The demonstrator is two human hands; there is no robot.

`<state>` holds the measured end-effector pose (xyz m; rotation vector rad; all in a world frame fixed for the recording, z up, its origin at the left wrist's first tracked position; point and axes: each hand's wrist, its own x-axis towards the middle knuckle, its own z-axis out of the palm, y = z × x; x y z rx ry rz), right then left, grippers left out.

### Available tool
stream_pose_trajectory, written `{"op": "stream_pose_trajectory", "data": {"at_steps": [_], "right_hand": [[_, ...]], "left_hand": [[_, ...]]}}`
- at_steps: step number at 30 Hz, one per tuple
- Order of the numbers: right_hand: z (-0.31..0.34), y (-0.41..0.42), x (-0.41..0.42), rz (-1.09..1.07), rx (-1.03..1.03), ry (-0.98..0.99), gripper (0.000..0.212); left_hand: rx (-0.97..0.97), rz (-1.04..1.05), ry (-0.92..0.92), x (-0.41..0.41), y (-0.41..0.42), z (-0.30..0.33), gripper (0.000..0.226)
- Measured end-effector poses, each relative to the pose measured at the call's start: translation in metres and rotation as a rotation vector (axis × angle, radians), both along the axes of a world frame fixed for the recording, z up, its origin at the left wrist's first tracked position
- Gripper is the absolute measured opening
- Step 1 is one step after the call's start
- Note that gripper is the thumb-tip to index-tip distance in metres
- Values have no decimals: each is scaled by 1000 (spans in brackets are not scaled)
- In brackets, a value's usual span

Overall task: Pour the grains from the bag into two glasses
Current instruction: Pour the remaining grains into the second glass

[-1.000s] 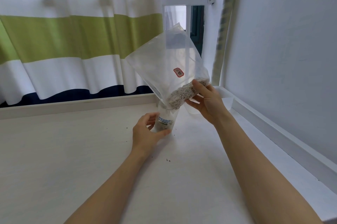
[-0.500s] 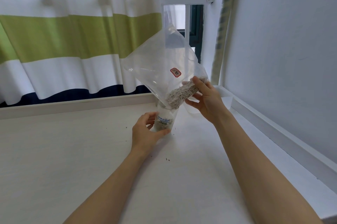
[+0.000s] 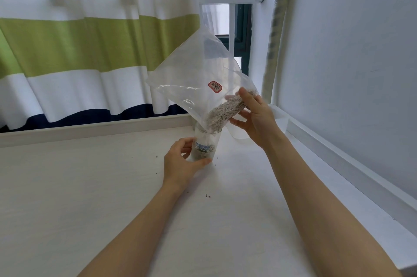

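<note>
One glass (image 3: pixel 206 144) on the desk (image 3: pixel 90 186), held by the left hand (image 3: pixel 180 161), is part full. Right hand (image 3: pixel 255 118) grips the tipped bag (image 3: pixel 194 76) above it. Second glass unseen, still unfilled.

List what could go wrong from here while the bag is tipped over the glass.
1. The bag is far wider than the glass; only its low corner sits at the rim, so grains could likely spill onto the table, where a few specks already lie.
2. The right hand holds the bag only near the grain mass; the floppy plastic might shift and dump grains suddenly.
3. The left hand grips the glass low, so a heavy surge could tip it.
</note>
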<state>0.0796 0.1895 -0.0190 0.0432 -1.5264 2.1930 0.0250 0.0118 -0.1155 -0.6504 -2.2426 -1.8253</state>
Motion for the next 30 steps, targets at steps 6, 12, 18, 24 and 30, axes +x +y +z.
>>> {"op": "stream_pose_trajectory", "data": {"at_steps": [6,12,18,24,30], "right_hand": [[1,0,-1,-6,9,-12,32],[2,2,-1,-3,4,-7,17],[3,1,-2,-2,-5,-4,19],[5,1,-2,-8,-18,-2,20],[8,1,0,-30,39,0,21]], "left_hand": [[-2,-3,-4,0,0,1,57],[-6,-3,-3,0,0,1,57],[-21,-3,10,1,0,2,55],[-24,-7,21,2,0,2,55],[-21,-6,21,1,0,0,55]]}}
